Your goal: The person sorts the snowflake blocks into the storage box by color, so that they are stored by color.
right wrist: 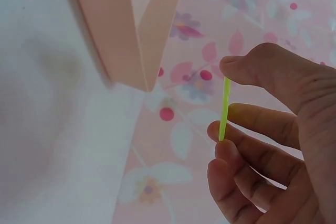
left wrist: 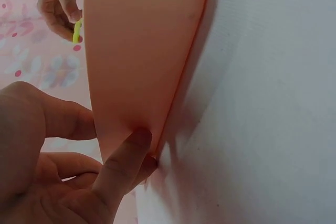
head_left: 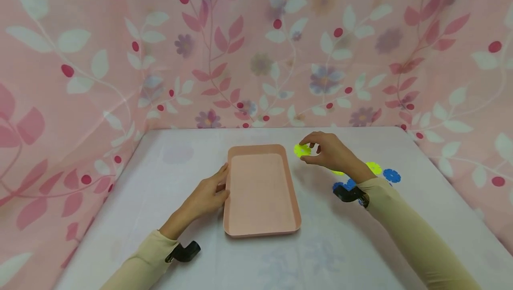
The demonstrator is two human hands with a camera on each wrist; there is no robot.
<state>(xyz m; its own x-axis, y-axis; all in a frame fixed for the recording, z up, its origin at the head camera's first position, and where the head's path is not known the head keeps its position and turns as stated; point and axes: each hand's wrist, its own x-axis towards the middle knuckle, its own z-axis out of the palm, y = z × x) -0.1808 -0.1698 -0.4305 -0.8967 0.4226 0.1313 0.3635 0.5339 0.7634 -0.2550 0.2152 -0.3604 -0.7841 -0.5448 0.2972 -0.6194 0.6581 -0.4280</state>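
A pale pink rectangular tray (head_left: pixel 262 192) lies between the two hands. Along its left side, my left hand (head_left: pixel 206 194) holds the edge; in the left wrist view the thumb meets the rim while other fingertips (left wrist: pixel 140 135) press the outer wall low down. Just off the tray's far right corner, my right hand (head_left: pixel 328 151) pinches a yellow-green notched plastic disc (head_left: pixel 302 150) between thumb and fingers. Edge-on, the same disc (right wrist: pixel 224 108) appears as a thin upright strip in the right wrist view, above the level of the tray rim.
Beneath and behind the right forearm lie several loose discs, among them a yellow one (head_left: pixel 373 168) and a blue one (head_left: pixel 392 175); the arm partly covers the others. A white cloth (head_left: pixel 176 161) covers the table, and pink floral curtains (head_left: pixel 256 49) close in its back and sides.
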